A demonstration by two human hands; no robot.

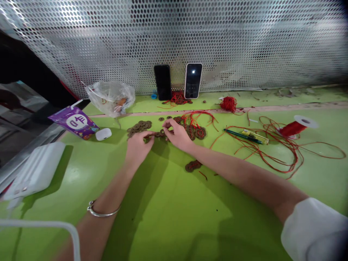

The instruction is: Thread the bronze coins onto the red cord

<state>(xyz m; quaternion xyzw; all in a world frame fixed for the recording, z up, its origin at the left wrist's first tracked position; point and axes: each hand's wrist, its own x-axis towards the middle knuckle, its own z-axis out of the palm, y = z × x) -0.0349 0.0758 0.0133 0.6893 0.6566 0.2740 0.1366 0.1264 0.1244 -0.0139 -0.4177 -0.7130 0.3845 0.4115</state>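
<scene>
My left hand point(138, 148) is closed in a pinch at the near end of a short row of brown holed coins point(157, 134). Thumb and forefinger of my right hand point(178, 136) close on the other end of that row, just above the green table. Beside my left hand lies a pile of loose holed coins point(141, 125). Beyond my right wrist are coins tied with red cord point(200, 132). Another strung set of coins point(192, 166) rests below my right forearm, partly covered by it.
Two phones point(163, 82) point(193, 80) lean on a perforated metal panel point(233, 43). Rightward lie a red cord spool point(293, 127), tangled cord, a green pen point(241, 136) and a yellow lighter point(255, 136). Leftward are a purple pouch point(77, 121), a plastic bag point(108, 96) and a white power bank point(38, 170).
</scene>
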